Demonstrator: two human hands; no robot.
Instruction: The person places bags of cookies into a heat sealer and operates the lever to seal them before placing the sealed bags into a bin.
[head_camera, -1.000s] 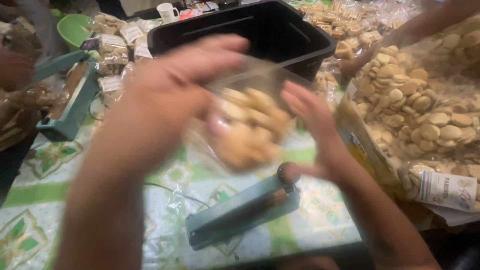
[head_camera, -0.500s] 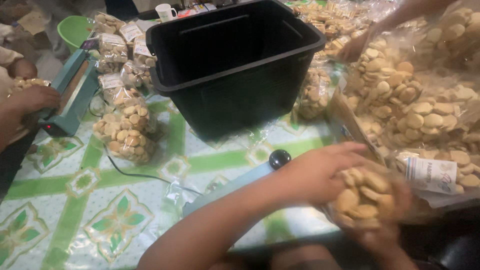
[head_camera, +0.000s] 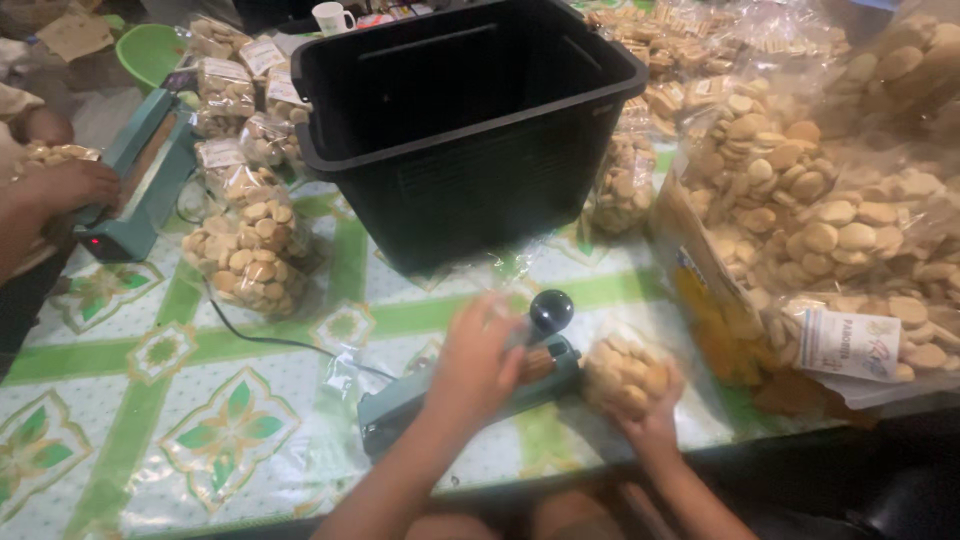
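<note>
Evidently plenty is sealed already: filled cookie bags (head_camera: 245, 250) lie by the table's left edge beside the empty black bin (head_camera: 465, 130); at the near edge the left hand (head_camera: 478, 360) presses flat on the teal heat sealer (head_camera: 460, 395); the right hand (head_camera: 650, 425) cups a small cookie bag (head_camera: 622, 372) from below, its mouth toward the sealer, seemingly not yet sealed.

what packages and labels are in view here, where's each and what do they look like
Small clear bag of round biscuits: in right hand, beside teal sealer.
Sealed biscuit bags: stacked left of black bin.
White rectangular label: on large clear biscuit bag, far right.
</note>
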